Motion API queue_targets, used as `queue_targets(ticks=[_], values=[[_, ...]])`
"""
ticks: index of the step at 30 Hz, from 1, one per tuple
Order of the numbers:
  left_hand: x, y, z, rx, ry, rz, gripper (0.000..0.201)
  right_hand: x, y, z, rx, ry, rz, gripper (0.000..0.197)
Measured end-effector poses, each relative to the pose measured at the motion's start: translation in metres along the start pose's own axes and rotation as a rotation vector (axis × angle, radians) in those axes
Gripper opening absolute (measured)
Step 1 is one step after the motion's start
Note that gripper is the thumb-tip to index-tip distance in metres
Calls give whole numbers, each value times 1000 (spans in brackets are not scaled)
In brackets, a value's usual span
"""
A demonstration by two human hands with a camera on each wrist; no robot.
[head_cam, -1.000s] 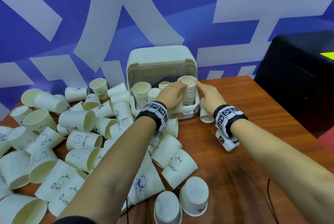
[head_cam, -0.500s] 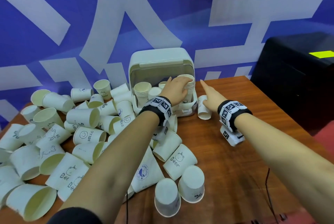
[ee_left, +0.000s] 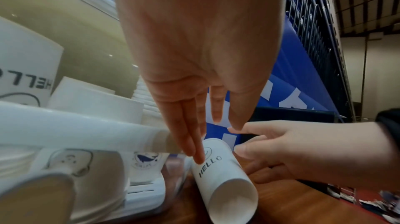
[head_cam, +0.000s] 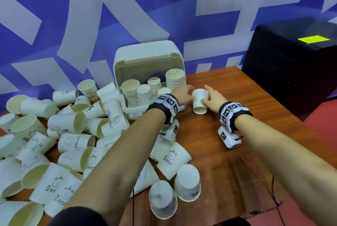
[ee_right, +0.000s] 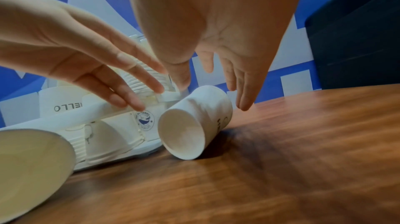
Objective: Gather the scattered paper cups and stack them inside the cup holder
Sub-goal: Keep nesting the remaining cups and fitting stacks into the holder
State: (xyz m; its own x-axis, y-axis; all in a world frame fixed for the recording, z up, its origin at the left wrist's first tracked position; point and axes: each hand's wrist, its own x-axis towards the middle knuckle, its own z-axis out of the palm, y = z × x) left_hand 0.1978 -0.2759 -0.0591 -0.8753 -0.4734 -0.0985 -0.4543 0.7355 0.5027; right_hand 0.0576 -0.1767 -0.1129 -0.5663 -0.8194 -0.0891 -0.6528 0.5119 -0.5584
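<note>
A white "HELLO" paper cup lies tipped on its side on the wooden table, just right of the cream cup holder, its mouth toward me. My left hand reaches across the holder's front right corner, and its straight fingertips touch the cup. My right hand is spread open over the cup, thumb on one side and fingers on the other. Neither hand grips it. The holder holds a tall cup stack, a shorter stack and a few single cups.
A heap of loose paper cups covers the table's left half. Two upturned cups stand near the front. A black cabinet stands past the table's right edge. A blue wall rises behind the holder.
Both hands left the tall stack in the holder and came down to the single cup beside its right corner. The right hand's fingers have spread around that cup.
</note>
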Motion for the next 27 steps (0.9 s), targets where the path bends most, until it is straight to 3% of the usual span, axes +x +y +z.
queue_targets(ticks=[6, 12, 16, 22, 27], values=[[17, 0, 19, 151, -131, -45, 68, 7, 9, -4, 81, 24, 25, 57], [26, 10, 27, -39, -205, -32, 77, 2, 14, 3, 128, -52, 39, 59], [25, 8, 28, -70, -217, -77, 98, 1, 17, 7, 183, -30, 98, 67], [21, 9, 23, -148, -260, -97, 97, 0, 19, 10, 264, -50, 109, 75], [15, 14, 17, -240, -194, -105, 99, -8, 16, 3, 347, 2, 73, 80]])
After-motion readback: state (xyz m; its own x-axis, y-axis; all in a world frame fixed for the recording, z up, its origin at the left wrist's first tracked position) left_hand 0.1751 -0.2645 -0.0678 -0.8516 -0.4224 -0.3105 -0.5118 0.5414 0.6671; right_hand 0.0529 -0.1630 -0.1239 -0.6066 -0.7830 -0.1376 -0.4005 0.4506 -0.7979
